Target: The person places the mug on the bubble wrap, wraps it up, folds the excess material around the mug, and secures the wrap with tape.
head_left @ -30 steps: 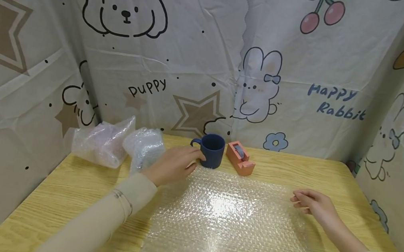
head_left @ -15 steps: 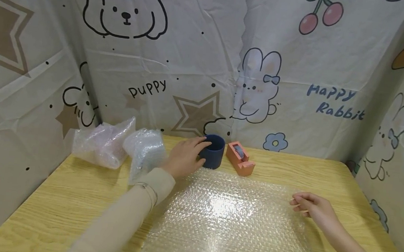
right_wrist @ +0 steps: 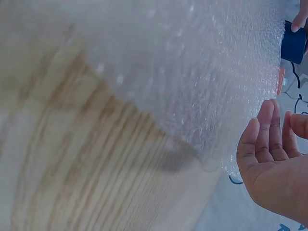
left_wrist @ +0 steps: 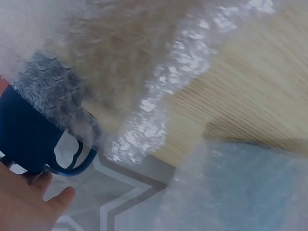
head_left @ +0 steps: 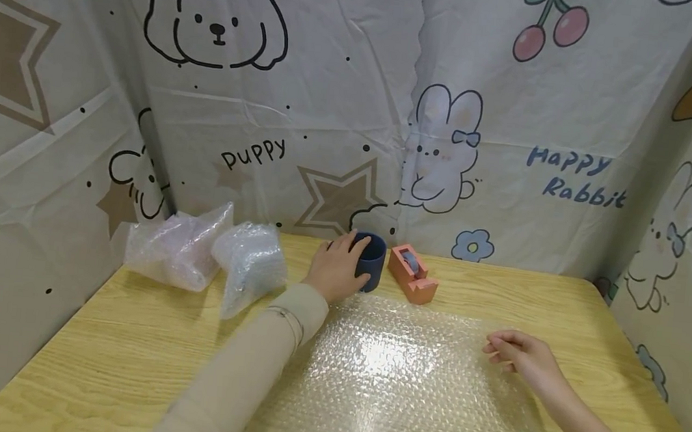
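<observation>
In the head view my left hand [head_left: 336, 268] grips a dark blue mug [head_left: 374, 266], its fingers over the rim and its thumb against the near side. The mug stands upright behind a flat sheet of bubble wrap [head_left: 406, 379]. The left wrist view shows the mug's handle [left_wrist: 79, 166] beside those fingers; part of the mug lies behind blurred bubble wrap. My right hand [head_left: 519, 355] hovers over the sheet's far right corner, fingers loosely bent. In the right wrist view nothing shows between the fingers [right_wrist: 263, 130].
A coral tape dispenser [head_left: 413, 275] stands just right of the mug. Two bubble-wrapped bundles, one pinkish [head_left: 173, 249] and one clear [head_left: 250, 262], lie at the back left of the wooden table [head_left: 80, 357]. Printed cloth [head_left: 343, 106] hangs around the table's sides and back.
My left hand has moved right and forward, from near the mug's handle to a hold on its rim and side. The mug stays put. My right hand has shifted slightly left.
</observation>
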A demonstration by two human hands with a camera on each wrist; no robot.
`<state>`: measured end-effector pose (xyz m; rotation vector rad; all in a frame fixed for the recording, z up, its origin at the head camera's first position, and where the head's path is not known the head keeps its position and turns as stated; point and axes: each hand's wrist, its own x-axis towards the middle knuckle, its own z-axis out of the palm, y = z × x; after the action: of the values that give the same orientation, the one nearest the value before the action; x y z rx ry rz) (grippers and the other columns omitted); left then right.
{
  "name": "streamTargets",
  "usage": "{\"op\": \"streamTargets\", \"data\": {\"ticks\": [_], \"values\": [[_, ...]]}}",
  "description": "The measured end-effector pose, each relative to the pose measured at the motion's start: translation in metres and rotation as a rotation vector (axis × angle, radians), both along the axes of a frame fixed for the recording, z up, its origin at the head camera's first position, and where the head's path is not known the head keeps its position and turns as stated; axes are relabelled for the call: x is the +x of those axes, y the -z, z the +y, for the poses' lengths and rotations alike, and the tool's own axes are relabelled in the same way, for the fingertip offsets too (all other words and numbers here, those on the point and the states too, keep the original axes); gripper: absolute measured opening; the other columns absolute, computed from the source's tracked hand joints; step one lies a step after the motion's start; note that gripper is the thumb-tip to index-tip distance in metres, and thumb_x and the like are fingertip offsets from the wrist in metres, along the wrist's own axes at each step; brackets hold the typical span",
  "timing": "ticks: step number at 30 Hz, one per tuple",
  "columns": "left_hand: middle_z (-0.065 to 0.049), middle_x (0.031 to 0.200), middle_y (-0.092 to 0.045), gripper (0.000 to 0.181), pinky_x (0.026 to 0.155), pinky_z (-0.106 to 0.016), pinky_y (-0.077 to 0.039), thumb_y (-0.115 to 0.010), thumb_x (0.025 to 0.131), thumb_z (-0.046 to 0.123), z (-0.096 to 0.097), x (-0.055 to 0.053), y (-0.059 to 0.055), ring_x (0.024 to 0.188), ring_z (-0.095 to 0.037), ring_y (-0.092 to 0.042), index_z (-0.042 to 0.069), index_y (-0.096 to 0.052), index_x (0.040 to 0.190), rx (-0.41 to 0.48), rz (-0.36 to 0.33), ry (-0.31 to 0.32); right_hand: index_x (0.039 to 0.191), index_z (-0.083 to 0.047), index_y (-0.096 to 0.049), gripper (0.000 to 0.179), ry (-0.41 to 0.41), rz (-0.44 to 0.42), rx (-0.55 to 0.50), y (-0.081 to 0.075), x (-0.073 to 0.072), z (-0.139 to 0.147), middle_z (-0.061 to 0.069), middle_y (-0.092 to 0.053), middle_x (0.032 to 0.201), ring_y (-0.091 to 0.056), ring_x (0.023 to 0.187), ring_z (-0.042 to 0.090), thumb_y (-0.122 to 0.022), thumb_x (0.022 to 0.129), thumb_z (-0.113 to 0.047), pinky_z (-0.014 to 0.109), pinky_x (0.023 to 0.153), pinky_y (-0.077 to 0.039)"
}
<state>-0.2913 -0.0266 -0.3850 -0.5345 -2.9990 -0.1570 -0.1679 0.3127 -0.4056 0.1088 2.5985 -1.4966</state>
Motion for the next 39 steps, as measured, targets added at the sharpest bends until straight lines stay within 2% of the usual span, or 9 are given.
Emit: {"op": "streamTargets", "data": {"ticks": [4, 11, 15, 18, 29, 35, 39], "values": [[-0.015, 0.160, -0.025, 0.076, 0.114, -0.053, -0.031, -0.058, 0.096, 0.053, 0.011, -0.002, -0.001, 0.143, -0.030, -0.032, 0.022, -0.028, 0.157, -0.018, -0.005, -0.041, 0.118, 0.010, -0.061, 0.037, 0.004, 0.002, -0.002, 0.002, 0.000, 0.000, 0.008, -0.072, 0.099, -0.065, 0.082, 0.010, -0.055, 0.103, -0.024, 0.028, 0.067, -0.054], [-0.025, 0.155, -0.031, 0.077, 0.107, -0.054, -0.039, -0.063, 0.092, 0.054, 0.027, -0.007, 0.005, 0.137, -0.039, -0.038, 0.025, -0.031, 0.156, -0.071, 0.076, -0.072, 0.118, 0.009, -0.061, 0.036, 0.008, -0.005, -0.013, 0.003, 0.002, -0.003, 0.008, -0.072, 0.099, -0.066, 0.083, 0.012, -0.055, 0.103, -0.023, 0.028, 0.067, -0.053], [-0.025, 0.154, -0.031, 0.075, 0.105, -0.053, -0.041, -0.063, 0.093, 0.052, 0.032, -0.009, 0.010, 0.135, -0.040, -0.039, 0.026, -0.031, 0.156, -0.084, 0.102, -0.096, 0.118, 0.009, -0.061, 0.034, 0.011, -0.009, -0.022, 0.003, 0.005, -0.006, 0.008, -0.072, 0.098, -0.066, 0.083, 0.012, -0.056, 0.103, -0.021, 0.027, 0.068, -0.053], [-0.025, 0.152, -0.034, 0.073, 0.106, -0.053, -0.040, -0.064, 0.094, 0.050, 0.032, -0.011, 0.013, 0.133, -0.040, -0.041, 0.026, -0.033, 0.155, -0.069, 0.113, -0.092, 0.117, 0.009, -0.061, 0.033, 0.009, -0.015, -0.026, 0.003, 0.005, -0.007, 0.006, -0.072, 0.097, -0.065, 0.083, 0.012, -0.055, 0.103, -0.021, 0.027, 0.067, -0.053], [-0.025, 0.143, -0.043, 0.074, 0.104, -0.050, -0.043, -0.077, 0.084, 0.047, 0.030, -0.018, 0.011, 0.126, -0.040, -0.048, 0.025, -0.046, 0.148, 0.078, 0.133, -0.049, 0.120, 0.009, -0.060, 0.030, -0.013, -0.022, -0.046, 0.005, 0.006, -0.006, 0.008, -0.071, 0.099, -0.067, 0.085, 0.014, -0.052, 0.103, -0.014, 0.027, 0.067, -0.053], [-0.022, 0.143, -0.043, 0.071, 0.100, -0.050, -0.047, -0.083, 0.080, 0.039, 0.028, -0.018, 0.009, 0.129, -0.038, -0.046, 0.024, -0.054, 0.143, 0.262, 0.074, -0.072, 0.120, 0.009, -0.060, 0.029, -0.009, -0.018, -0.053, 0.006, 0.005, -0.007, 0.007, -0.071, 0.099, -0.067, 0.084, 0.014, -0.052, 0.103, -0.014, 0.027, 0.067, -0.053], [-0.020, 0.141, -0.044, 0.069, 0.096, -0.051, -0.049, -0.086, 0.077, 0.034, 0.026, -0.015, 0.006, 0.128, -0.037, -0.046, 0.022, -0.057, 0.139, 0.364, 0.077, -0.050, 0.120, 0.009, -0.060, 0.030, -0.008, -0.020, -0.059, 0.007, 0.004, -0.006, 0.007, -0.071, 0.098, -0.066, 0.084, 0.014, -0.052, 0.104, -0.015, 0.027, 0.066, -0.053]]}}
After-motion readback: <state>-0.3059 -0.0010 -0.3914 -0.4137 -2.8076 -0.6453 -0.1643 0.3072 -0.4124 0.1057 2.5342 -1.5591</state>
